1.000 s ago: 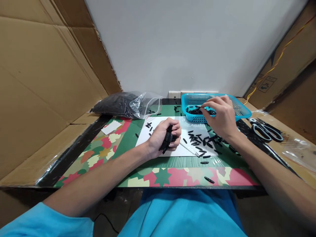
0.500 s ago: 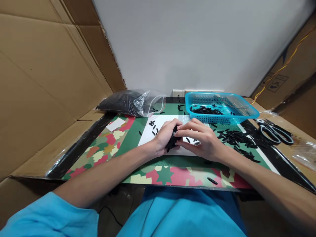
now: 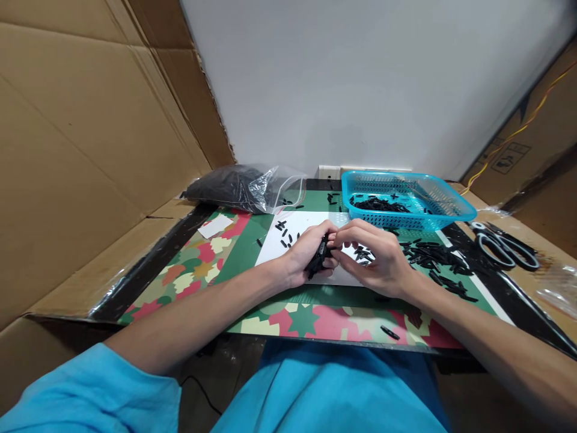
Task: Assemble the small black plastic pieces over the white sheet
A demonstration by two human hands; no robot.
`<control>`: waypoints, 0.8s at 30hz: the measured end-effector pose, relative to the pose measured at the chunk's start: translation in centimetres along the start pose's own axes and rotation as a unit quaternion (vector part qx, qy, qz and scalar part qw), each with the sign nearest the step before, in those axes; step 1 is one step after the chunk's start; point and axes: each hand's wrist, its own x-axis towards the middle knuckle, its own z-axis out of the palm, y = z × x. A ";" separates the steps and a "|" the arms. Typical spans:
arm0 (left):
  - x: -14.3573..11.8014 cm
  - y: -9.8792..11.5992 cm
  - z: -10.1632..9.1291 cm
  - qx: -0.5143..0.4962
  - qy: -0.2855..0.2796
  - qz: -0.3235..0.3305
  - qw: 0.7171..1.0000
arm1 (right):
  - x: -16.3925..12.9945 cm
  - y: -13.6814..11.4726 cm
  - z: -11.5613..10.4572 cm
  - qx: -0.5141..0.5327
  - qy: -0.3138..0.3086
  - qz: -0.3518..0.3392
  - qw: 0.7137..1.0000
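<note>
Over the white sheet (image 3: 269,245), my left hand (image 3: 304,255) is curled around a clump of small black plastic pieces (image 3: 319,258). My right hand (image 3: 376,252) meets it from the right, thumb and fingertips drawn together at the clump's edge; whatever they pinch is too small to make out. Loose black pieces (image 3: 363,255) lie on the sheet behind the right hand, and a few more (image 3: 285,234) lie left of the left hand. Right of the right hand spreads a larger pile of slim black pieces (image 3: 435,255) on the green mat.
A blue plastic basket (image 3: 469,211) holding black pieces stands at the back right, scissors (image 3: 505,249) beside it. At the back left lies a zip bag (image 3: 234,186) full of dark pieces. Cardboard (image 3: 90,120) walls the left side. One black piece (image 3: 390,332) lies near the front edge.
My right hand has shifted slightly right, its fingertips now more drawn together at the clump. More loose pieces show on the sheet behind it. The whole view has moved slightly.
</note>
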 end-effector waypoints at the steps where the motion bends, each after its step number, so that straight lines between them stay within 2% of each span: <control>1: -0.1 0.1 0.0 -0.005 -0.006 -0.009 1.000 | 0.0 0.0 -0.1 0.004 0.011 0.012 1.000; 5: -0.4 0.6 -0.1 -0.031 -0.045 -0.022 0.998 | 0.2 0.1 -0.5 0.008 0.059 0.054 0.997; 12: -0.8 0.9 -0.3 -0.042 -0.118 -0.016 0.992 | 0.1 0.3 -0.9 0.093 0.120 0.120 0.981; 16: -0.9 0.8 -0.2 -0.021 -0.133 -0.039 0.990 | 0.1 0.4 -1.0 0.097 0.106 0.107 0.984; 19: -1.0 0.7 -0.2 -0.012 -0.126 -0.042 0.991 | 0.2 0.7 -1.0 0.055 0.093 0.082 0.991; 24: -0.9 0.8 -0.1 -0.005 -0.115 -0.030 0.993 | 0.2 1.2 -1.0 -0.013 0.120 0.056 0.991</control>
